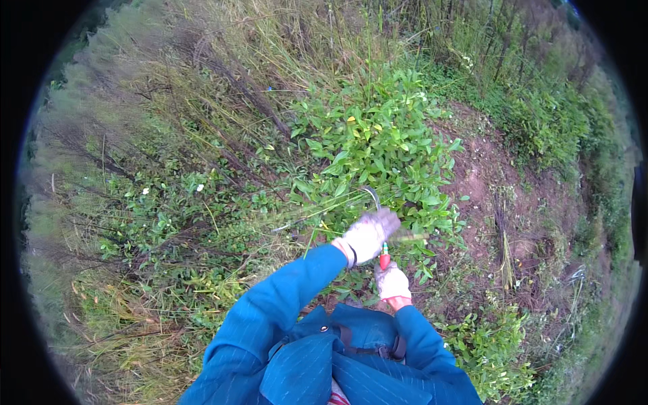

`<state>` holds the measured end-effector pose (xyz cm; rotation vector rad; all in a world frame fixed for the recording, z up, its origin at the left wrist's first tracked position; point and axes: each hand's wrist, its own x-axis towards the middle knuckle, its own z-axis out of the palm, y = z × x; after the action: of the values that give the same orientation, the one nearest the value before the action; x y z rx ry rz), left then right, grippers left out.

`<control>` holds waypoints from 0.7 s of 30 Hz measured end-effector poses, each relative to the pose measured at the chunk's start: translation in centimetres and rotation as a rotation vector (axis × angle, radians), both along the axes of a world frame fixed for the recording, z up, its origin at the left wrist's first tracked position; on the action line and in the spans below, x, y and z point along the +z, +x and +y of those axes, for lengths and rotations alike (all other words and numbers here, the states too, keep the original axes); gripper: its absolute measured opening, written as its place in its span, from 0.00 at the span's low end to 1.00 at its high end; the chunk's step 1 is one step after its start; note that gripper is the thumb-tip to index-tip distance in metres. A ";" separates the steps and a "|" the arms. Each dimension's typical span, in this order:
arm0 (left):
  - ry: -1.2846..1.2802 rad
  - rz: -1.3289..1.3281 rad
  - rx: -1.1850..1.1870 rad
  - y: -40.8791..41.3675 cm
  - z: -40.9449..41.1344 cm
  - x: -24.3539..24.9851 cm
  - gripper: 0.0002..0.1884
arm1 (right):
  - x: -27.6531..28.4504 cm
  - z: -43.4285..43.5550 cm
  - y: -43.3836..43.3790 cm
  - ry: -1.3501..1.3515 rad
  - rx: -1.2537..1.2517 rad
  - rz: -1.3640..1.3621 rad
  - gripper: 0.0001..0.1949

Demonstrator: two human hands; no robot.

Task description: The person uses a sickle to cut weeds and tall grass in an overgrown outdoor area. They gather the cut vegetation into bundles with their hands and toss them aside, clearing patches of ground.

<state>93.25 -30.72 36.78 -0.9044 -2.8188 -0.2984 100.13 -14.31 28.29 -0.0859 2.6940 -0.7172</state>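
Note:
My right hand [393, 281], in a pale work glove, is closed around the red handle [385, 261] of a sickle. The tool's curved metal blade [373, 195] rises past my left hand among green leaves. My left hand [369, 234], gloved too and blurred, is just above the handle, with a bundle of cut grass stems [407, 237] at its palm side. Long green blades stretch leftward from it. Whether its fingers are closed on the stems cannot be told. A leafy green shrub [390, 147] stands right in front of both hands.
Dry, dark weed stalks [248, 96] and tall grass cover the left and top. Bare reddish soil [476, 177] lies right of the shrub, with a heap of cut stalks [503, 243] on it. Another low shrub [491, 354] grows at the lower right.

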 end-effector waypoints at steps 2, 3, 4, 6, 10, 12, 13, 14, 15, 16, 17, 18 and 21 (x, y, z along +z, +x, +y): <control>-0.211 0.006 0.085 -3.5 -1.2 -1.7 0.29 | 0.1 0.8 0.8 0.053 0.035 -0.019 0.21; -0.204 -0.127 0.268 -4.8 -2.2 -2.5 0.31 | 0.6 1.4 1.4 0.007 -0.022 -0.089 0.21; -0.152 -0.183 0.463 -5.9 -3.5 -3.3 0.33 | 1.1 1.9 2.1 0.018 -0.069 -0.158 0.22; -0.070 -0.392 0.559 -5.8 -5.9 -4.9 0.34 | 2.2 3.0 4.0 0.057 -0.142 -0.201 0.23; 0.135 -0.983 0.556 -2.7 -6.6 -7.9 0.36 | 3.0 4.3 5.2 0.044 -0.207 -0.346 0.25; 0.222 -1.004 0.592 -1.0 -5.2 -9.0 0.42 | 2.8 4.4 3.9 0.029 -0.179 -0.340 0.24; 0.190 -0.955 0.625 -0.4 -4.7 -9.4 0.40 | 2.9 4.5 2.8 0.028 -0.170 -0.306 0.24; 0.139 -0.984 0.648 0.2 -4.3 -9.8 0.39 | 3.0 4.4 1.3 0.056 -0.158 -0.312 0.26; 0.076 -0.896 0.624 0.6 -4.1 -10.0 0.32 | 3.4 4.6 -0.1 -0.147 -0.218 -0.372 0.25; 0.017 -0.801 0.588 1.0 -4.1 -10.3 0.26 | 4.1 4.8 -1.4 -0.375 -0.272 -0.401 0.25; 0.020 -0.703 0.650 1.5 -4.1 -10.5 0.16 | 4.5 4.5 -3.1 -0.241 -0.287 -0.346 0.24; -0.025 -0.754 0.688 1.9 -4.4 -10.7 0.15 | 4.9 4.5 -4.7 -0.159 -0.279 -0.273 0.23; -0.097 -0.773 0.723 3.3 -4.8 -11.4 0.14 | 5.8 5.2 -10.3 0.157 0.005 -0.032 0.20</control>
<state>96.52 -35.47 25.38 0.3680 -3.6091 -0.4748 89.85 -9.14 34.13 -0.0419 2.7073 -0.4984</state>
